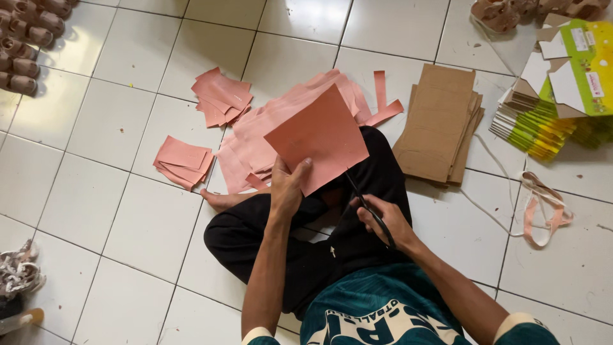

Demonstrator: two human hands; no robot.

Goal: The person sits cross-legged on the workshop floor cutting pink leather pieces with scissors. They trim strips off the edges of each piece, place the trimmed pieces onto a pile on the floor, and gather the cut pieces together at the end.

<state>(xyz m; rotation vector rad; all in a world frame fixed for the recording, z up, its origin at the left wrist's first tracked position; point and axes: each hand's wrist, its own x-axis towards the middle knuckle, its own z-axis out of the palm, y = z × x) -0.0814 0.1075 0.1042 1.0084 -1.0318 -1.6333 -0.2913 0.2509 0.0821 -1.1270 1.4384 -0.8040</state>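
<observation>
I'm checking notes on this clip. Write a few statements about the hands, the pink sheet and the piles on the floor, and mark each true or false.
1. The left hand holds a pink sheet. True.
2. The right hand holds a knife. False: it holds black scissors.
3. The stack of brown cardboard lies on a table. False: it lies on the white tiled floor.
4. Cut pink pieces lie on the floor. True.
5. The person stands. False: they sit on the floor with legs folded.
</observation>
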